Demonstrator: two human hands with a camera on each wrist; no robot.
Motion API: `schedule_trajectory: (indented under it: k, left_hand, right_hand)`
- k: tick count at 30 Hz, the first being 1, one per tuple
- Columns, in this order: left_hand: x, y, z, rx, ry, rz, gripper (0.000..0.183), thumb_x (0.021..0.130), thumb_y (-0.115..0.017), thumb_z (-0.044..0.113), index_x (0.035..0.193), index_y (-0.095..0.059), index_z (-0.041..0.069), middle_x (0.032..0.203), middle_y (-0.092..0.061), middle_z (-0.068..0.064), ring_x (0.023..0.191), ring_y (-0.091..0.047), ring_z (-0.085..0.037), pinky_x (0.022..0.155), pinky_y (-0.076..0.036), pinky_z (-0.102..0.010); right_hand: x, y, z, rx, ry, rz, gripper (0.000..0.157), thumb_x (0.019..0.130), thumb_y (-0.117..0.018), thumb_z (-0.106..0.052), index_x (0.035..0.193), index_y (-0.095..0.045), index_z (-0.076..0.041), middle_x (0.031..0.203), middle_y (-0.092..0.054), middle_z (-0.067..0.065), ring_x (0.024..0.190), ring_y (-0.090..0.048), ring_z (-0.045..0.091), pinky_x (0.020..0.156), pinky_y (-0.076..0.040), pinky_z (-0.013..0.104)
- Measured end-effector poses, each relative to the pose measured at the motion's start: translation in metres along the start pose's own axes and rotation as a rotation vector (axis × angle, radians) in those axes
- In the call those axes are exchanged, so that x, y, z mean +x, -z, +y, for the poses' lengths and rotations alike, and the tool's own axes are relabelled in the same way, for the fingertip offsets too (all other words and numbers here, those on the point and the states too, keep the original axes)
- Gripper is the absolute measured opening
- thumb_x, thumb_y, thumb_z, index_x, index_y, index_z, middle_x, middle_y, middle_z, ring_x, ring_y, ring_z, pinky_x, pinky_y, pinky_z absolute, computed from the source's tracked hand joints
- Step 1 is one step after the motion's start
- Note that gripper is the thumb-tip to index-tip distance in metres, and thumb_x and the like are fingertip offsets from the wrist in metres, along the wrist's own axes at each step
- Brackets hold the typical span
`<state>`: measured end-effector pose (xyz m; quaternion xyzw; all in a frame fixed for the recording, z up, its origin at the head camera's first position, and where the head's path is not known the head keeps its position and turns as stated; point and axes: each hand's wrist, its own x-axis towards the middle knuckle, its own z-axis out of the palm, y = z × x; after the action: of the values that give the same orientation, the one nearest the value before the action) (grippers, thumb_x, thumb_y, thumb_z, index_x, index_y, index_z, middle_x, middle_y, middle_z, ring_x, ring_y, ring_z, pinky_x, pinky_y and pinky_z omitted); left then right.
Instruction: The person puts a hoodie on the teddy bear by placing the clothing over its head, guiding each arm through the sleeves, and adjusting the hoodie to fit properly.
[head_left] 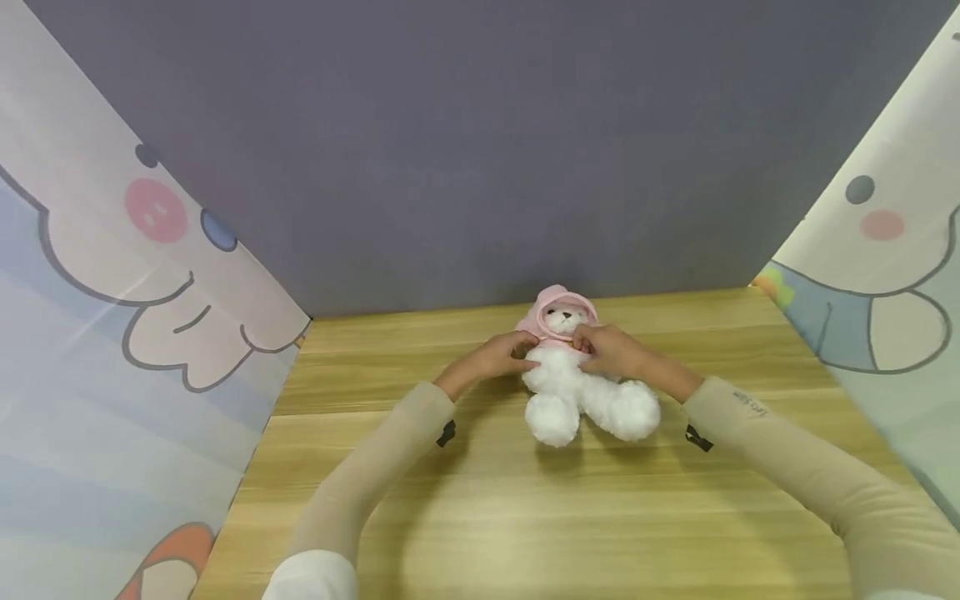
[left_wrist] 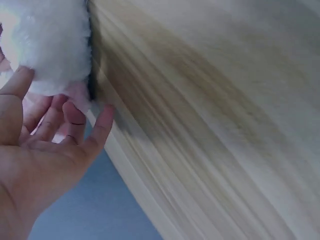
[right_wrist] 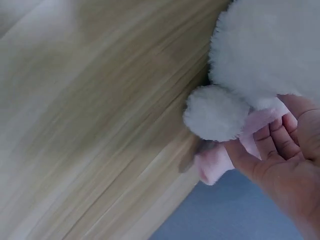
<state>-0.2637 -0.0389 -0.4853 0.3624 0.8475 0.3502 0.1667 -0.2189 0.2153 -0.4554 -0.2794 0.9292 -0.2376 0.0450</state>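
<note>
A white plush toy with a pink hood round its face lies on its back, legs toward me. On its left side my left hand grips it at neck height, fingers at the hood's lower edge and thumb on the fur. The left wrist view has that thumb against the white fur, other fingers curled by pink cloth. My right hand holds the opposite side, curled fingers at the hood below the chin. In the right wrist view, pink cloth hangs beside these fingers, near a round white paw.
The toy lies toward the back of a wood-grain table. Behind it rises a grey panel. Cartoon-printed sheets stand along the left side and the right side.
</note>
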Motion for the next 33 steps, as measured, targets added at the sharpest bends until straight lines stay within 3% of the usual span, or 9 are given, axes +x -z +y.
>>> schedule_trajectory:
  k: [4, 7, 11, 14, 17, 24, 28, 33]
  left_hand:
    - [0.006, -0.001, 0.005, 0.036, -0.012, -0.024, 0.027, 0.087, -0.069, 0.019, 0.108, -0.058, 0.007, 0.101, -0.062, -0.007, 0.093, -0.058, -0.017, 0.080, -0.048, -0.024]
    - [0.005, -0.001, 0.008, 0.146, -0.002, -0.064, 0.035, 0.090, -0.065, 0.020, 0.120, -0.053, 0.006, 0.115, -0.058, -0.009, 0.106, -0.054, -0.020, 0.094, -0.043, -0.031]
    - [0.002, -0.001, 0.013, 0.175, 0.011, -0.086, 0.042, 0.091, -0.064, 0.020, 0.128, -0.048, 0.008, 0.124, -0.055, -0.008, 0.116, -0.051, -0.023, 0.100, -0.039, -0.036]
    - [0.004, -0.004, 0.016, 0.117, 0.017, -0.056, 0.033, 0.087, -0.069, 0.019, 0.115, -0.053, 0.010, 0.108, -0.060, -0.005, 0.098, -0.057, -0.018, 0.082, -0.047, -0.026]
    - [0.007, -0.006, 0.022, 0.119, 0.022, -0.017, 0.029, 0.084, -0.072, 0.015, 0.105, -0.052, 0.009, 0.091, -0.059, -0.002, 0.080, -0.054, -0.014, 0.068, -0.044, -0.021]
    - [0.008, -0.013, 0.032, 0.247, -0.001, 0.120, 0.015, 0.086, -0.067, 0.007, 0.090, -0.053, 0.008, 0.073, -0.047, 0.002, 0.066, -0.043, -0.009, 0.057, -0.035, -0.018]
    - [0.003, -0.007, 0.026, 0.229, -0.026, 0.170, 0.013, 0.086, -0.068, 0.007, 0.093, -0.056, 0.007, 0.080, -0.056, -0.001, 0.072, -0.050, -0.011, 0.064, -0.042, -0.020]
    - [-0.013, 0.005, 0.020, 0.052, -0.008, 0.246, 0.024, 0.090, -0.064, 0.011, 0.113, -0.059, 0.006, 0.111, -0.062, -0.009, 0.091, -0.061, -0.020, 0.079, -0.051, -0.029]
  right_hand:
    - [-0.003, -0.001, -0.001, -0.007, 0.024, 0.026, 0.040, 0.077, -0.077, -0.009, 0.107, -0.052, -0.002, 0.098, -0.056, 0.009, 0.087, -0.054, 0.021, 0.076, -0.047, 0.037]
    - [-0.006, -0.002, -0.003, -0.003, 0.034, 0.041, 0.047, 0.077, -0.076, -0.008, 0.115, -0.050, 0.004, 0.111, -0.054, 0.017, 0.102, -0.053, 0.030, 0.085, -0.047, 0.043]
    - [-0.009, -0.002, -0.001, 0.002, 0.031, 0.074, 0.043, 0.077, -0.076, -0.008, 0.113, -0.053, 0.002, 0.108, -0.060, 0.015, 0.102, -0.056, 0.029, 0.085, -0.047, 0.044]
    - [-0.013, -0.005, 0.000, 0.013, 0.032, 0.101, 0.038, 0.077, -0.075, -0.007, 0.109, -0.055, -0.003, 0.099, -0.062, 0.009, 0.092, -0.059, 0.024, 0.079, -0.049, 0.040]
    - [-0.017, -0.008, -0.001, 0.008, 0.035, 0.137, 0.034, 0.076, -0.074, -0.004, 0.104, -0.054, -0.006, 0.090, -0.060, 0.004, 0.078, -0.056, 0.017, 0.070, -0.048, 0.034]
    - [-0.017, -0.013, -0.001, -0.030, 0.099, 0.239, 0.029, 0.071, -0.071, 0.003, 0.091, -0.053, -0.007, 0.070, -0.052, -0.002, 0.059, -0.041, 0.009, 0.056, -0.039, 0.026]
    - [-0.014, -0.014, 0.002, 0.001, 0.121, 0.216, 0.027, 0.076, -0.071, 0.001, 0.095, -0.054, -0.008, 0.074, -0.055, -0.001, 0.063, -0.046, 0.009, 0.058, -0.043, 0.026]
    - [-0.023, -0.003, 0.002, 0.035, 0.049, 0.105, 0.031, 0.085, -0.066, -0.006, 0.114, -0.057, -0.002, 0.098, -0.062, 0.009, 0.090, -0.058, 0.023, 0.077, -0.049, 0.040]
